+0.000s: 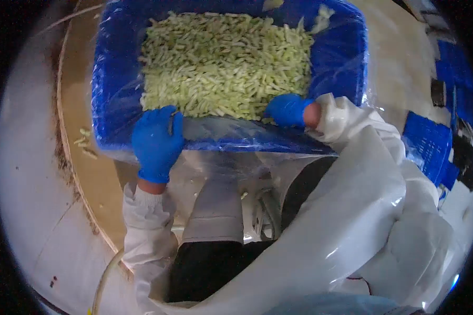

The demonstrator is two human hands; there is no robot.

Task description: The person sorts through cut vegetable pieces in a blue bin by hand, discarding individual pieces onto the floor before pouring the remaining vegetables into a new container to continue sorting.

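Note:
A blue bin point(229, 145) lined with clear plastic holds a layer of chopped pale green pieces point(226, 63). At the bin's near left edge lies my left hand point(157, 140) in a blue glove, its fingertips over the rim beside the pieces and its fingers close together. Farther right, my right hand point(289, 109), also gloved in blue, reaches inside the near wall and touches the edge of the pieces. Its fingers are partly hidden, and whether it holds anything does not show.
The bin rests on a tan surface point(92, 181) with a few loose pieces point(84, 140) left of the bin. Blue crates point(428, 144) stand at the right. A white apron point(347, 194) hangs below the bin's right side.

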